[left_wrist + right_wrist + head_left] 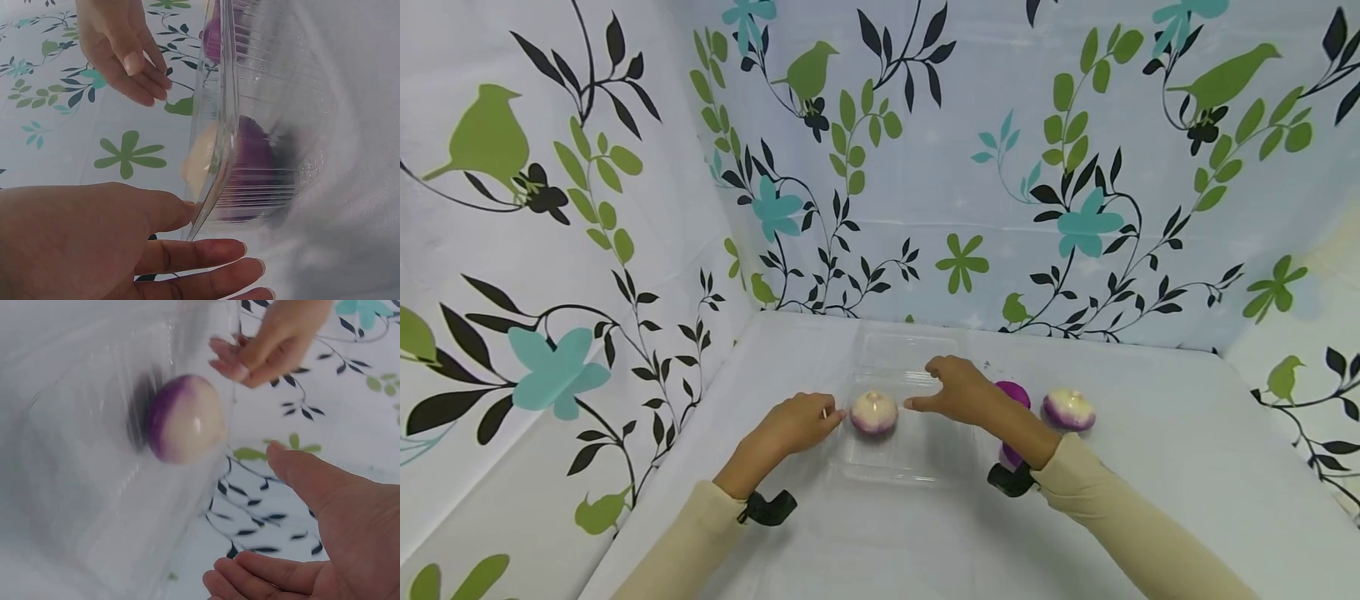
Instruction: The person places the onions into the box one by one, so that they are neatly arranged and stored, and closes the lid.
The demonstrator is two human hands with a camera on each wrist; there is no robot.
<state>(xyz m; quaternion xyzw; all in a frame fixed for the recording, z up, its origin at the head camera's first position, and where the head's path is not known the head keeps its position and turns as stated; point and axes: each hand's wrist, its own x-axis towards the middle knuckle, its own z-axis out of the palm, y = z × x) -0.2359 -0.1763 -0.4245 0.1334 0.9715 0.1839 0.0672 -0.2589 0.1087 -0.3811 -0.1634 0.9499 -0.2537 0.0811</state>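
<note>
A purple-and-cream turnip (pixel 874 414) sits in a clear plastic container (pixel 880 477), whose clear flap (pixel 910 343) lies toward the back. My left hand (pixel 801 423) is at the container's left side, thumb and fingers spread around its rim (pixel 230 94) in the left wrist view. Over the container's right part hovers my right hand (pixel 958 392), its thumb and fingers wide apart with nothing between them. In the right wrist view the turnip (pixel 187 419) is apart from that hand (pixel 350 531).
Right of the container lies another purple-and-cream turnip (pixel 1070 409). Beside it, purple round shapes (pixel 1015 392) are partly hidden behind my right forearm. A patterned cloth (pixel 962 208) stands up behind and left of the white table surface (pixel 1150 467).
</note>
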